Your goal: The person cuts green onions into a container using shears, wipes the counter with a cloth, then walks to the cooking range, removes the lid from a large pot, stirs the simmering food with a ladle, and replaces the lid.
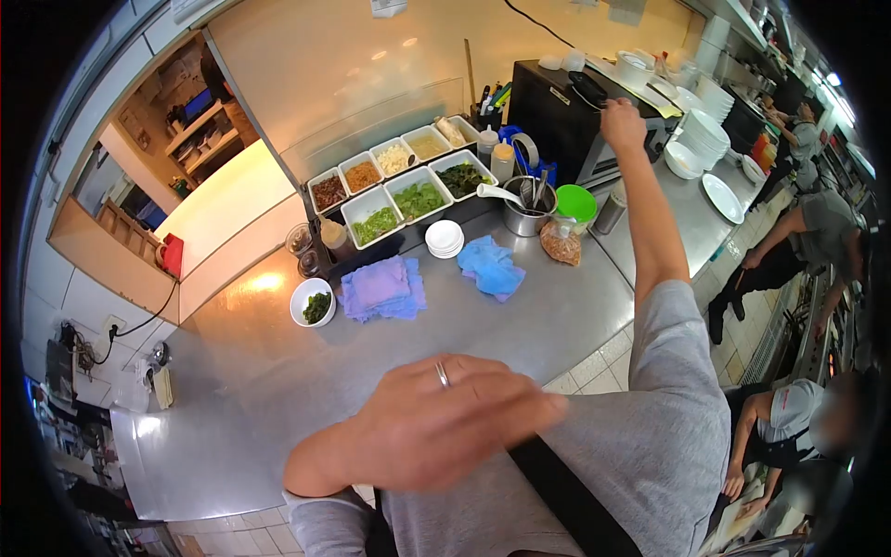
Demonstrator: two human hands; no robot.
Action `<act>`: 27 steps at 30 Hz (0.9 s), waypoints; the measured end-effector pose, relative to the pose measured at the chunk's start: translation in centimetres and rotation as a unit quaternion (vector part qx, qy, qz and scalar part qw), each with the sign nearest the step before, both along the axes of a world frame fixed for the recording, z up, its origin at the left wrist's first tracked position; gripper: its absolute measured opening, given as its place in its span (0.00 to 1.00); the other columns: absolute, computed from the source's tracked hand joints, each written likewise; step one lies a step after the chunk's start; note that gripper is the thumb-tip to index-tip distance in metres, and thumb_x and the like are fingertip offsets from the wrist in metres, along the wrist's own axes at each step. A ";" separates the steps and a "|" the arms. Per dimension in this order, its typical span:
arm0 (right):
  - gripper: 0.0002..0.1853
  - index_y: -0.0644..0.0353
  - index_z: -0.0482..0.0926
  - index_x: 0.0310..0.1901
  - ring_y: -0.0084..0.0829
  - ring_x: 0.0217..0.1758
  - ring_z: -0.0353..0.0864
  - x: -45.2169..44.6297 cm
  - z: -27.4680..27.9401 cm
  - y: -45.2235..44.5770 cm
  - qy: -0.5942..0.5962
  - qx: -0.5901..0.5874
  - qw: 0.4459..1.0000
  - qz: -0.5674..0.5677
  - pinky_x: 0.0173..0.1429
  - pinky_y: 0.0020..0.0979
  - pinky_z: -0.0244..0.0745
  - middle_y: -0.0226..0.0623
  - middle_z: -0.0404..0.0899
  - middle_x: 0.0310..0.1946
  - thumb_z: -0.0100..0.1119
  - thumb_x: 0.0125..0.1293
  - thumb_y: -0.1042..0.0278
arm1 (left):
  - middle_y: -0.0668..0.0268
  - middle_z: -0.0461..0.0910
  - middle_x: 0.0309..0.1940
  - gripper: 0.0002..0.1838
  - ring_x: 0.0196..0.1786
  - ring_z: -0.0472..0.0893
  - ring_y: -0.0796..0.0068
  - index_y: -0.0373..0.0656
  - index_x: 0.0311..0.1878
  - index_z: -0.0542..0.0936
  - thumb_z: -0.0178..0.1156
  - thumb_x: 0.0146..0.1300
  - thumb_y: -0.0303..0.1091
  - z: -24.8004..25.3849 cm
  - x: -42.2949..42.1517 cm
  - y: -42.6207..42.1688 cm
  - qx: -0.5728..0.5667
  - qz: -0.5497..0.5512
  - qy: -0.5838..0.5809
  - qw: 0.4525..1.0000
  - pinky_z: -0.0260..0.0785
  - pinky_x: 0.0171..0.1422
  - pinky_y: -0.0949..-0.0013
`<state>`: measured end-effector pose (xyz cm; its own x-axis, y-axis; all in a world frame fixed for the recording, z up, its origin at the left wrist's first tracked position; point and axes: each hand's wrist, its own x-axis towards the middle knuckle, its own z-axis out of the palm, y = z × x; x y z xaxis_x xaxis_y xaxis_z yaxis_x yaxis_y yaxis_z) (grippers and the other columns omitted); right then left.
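Note:
My left hand (455, 422), with a ring on one finger, hovers close to the camera above the front of the steel counter (251, 418). Its fingers reach to the right, loosely bent and slightly blurred. Nothing shows in it, though the palm side is hidden. Far forward on the right, my right hand (624, 125) is at the end of my stretched arm. Its fingers are closed at the edge of a black object (588, 89) on top of a black oven-like appliance (548, 116). The object's kind is too small to make out.
White tubs of chopped greens (418, 193) and toppings line the back. Before them are a bowl of dark greens (313, 304), purple cloths (382, 288), small dishes (445, 239), a blue cloth (490, 267) and a metal pot (526, 221). Stacked bowls (703, 139) and co-workers (789, 232) are right.

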<state>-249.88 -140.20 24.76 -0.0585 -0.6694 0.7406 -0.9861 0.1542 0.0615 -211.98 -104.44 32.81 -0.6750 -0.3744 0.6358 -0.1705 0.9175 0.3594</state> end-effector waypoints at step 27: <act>0.05 0.56 0.74 0.34 0.40 0.29 0.78 25.2 -15.0 34.0 -0.261 0.309 0.738 0.540 0.37 0.39 0.71 0.38 0.77 0.25 0.55 0.60 0.66 | 0.65 0.80 0.35 0.14 0.35 0.79 0.80 0.37 0.47 0.78 0.55 0.66 0.37 -23.0 5.0 2.4 0.607 0.238 0.482 0.585 0.71 0.38 0.77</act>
